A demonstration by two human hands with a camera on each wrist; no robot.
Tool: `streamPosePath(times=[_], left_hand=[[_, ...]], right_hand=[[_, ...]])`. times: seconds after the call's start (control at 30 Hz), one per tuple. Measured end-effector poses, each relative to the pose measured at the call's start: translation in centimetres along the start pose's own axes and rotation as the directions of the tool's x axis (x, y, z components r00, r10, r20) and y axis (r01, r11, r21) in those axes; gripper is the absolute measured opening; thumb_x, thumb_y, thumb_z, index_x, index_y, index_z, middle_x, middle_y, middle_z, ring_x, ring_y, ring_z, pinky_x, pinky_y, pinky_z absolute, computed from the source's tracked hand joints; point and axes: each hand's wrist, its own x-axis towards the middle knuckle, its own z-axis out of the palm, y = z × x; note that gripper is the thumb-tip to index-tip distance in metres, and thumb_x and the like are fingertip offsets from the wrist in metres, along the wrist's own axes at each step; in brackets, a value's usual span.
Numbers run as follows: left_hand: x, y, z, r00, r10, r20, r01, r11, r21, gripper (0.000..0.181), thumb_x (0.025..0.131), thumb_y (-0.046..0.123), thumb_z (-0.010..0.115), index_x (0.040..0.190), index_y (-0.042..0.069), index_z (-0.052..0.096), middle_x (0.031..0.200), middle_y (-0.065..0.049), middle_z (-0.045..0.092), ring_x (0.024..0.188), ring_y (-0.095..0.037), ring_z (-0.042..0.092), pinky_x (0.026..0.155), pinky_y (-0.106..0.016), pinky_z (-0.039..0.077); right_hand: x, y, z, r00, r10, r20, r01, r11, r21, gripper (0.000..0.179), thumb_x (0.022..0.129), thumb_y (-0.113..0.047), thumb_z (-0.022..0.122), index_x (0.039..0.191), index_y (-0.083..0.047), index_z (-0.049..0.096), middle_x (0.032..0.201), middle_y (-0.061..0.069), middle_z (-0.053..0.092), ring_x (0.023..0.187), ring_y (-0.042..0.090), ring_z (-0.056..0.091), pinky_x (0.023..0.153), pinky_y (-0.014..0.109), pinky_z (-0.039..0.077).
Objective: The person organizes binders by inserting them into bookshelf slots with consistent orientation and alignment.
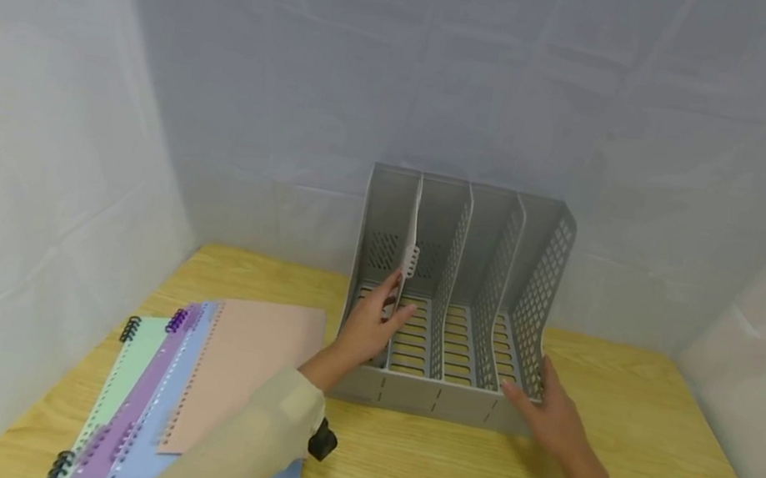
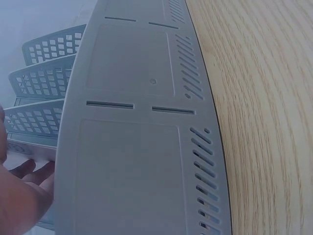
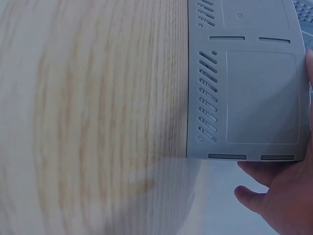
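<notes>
Standing near the back edge of the surface [image 1: 627, 415], the gray rack [image 1: 435, 400] has slots facing the person. Left hand [image 1: 368, 329] pinches a white sheet [image 1: 410, 252] upright so it fits a slot. Right hand [image 1: 547, 414] presses flat on the rack's right end, steadying it. Notebooks [image 1: 188, 401] lie near the left edge.

I see my left hand [image 1: 368, 329] stretched forward, its fingers [image 1: 392, 287] curled and pinching something thin. My left arm comes up from the bottom in a pale sleeve. My right hand [image 1: 544, 410] lies out to the right, lower and nearer to me, with its fingers spread and straight. Each wrist wears a small black camera.
</notes>
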Motion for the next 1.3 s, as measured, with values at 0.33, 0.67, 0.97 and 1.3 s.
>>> streamPosePath(times=[0.33,0.67,0.97,1.3], left_hand=[[-0.08,0.06,0.1,0.997,0.056,-0.049,-0.056,0.998,0.012,0.055,0.107,0.028,0.039,0.155,0.011,0.02,0.152,-0.015,0.036,0.127,-0.034,0.049,0.103,-0.05,0.042],[0.18,0.19,0.19,0.998,0.035,-0.057,-0.034,0.999,0.017,0.051,0.107,0.02,0.038,0.154,0.009,0.022,0.152,-0.016,0.037,0.129,-0.036,0.047,0.105,-0.05,0.04],[0.54,-0.36,0.3,0.993,0.063,-0.099,-0.045,0.985,0.169,0.049,0.106,0.019,0.039,0.152,0.006,0.028,0.149,-0.019,0.04,0.135,-0.036,0.04,0.111,-0.05,0.033],[0.84,-0.6,0.5,0.993,0.052,-0.106,-0.027,0.973,0.228,0.05,0.106,0.023,0.039,0.153,0.01,0.027,0.147,-0.019,0.043,0.13,-0.036,0.046,0.107,-0.051,0.037]], right_hand=[[0.04,0.17,0.08,1.0,-0.005,-0.01,0.005,1.0,-0.01,0.098,0.095,-0.06,0.046,0.153,0.003,-0.003,0.153,0.034,0.013,0.137,0.054,0.02,0.108,0.066,0.02],[-0.07,0.06,0.08,1.0,-0.011,-0.013,0.011,1.0,-0.003,0.098,0.095,-0.058,0.048,0.153,0.003,-0.002,0.153,0.035,0.014,0.137,0.055,0.021,0.108,0.066,0.021],[0.0,0.17,0.11,1.0,-0.015,-0.007,0.015,1.0,0.007,0.097,0.096,-0.057,0.048,0.153,0.002,-0.002,0.153,0.034,0.015,0.137,0.054,0.022,0.108,0.066,0.021],[0.01,0.18,0.07,1.0,-0.023,-0.02,0.023,1.0,-0.009,0.097,0.096,-0.058,0.047,0.152,0.005,0.0,0.153,0.036,0.015,0.135,0.056,0.023,0.107,0.067,0.022]])
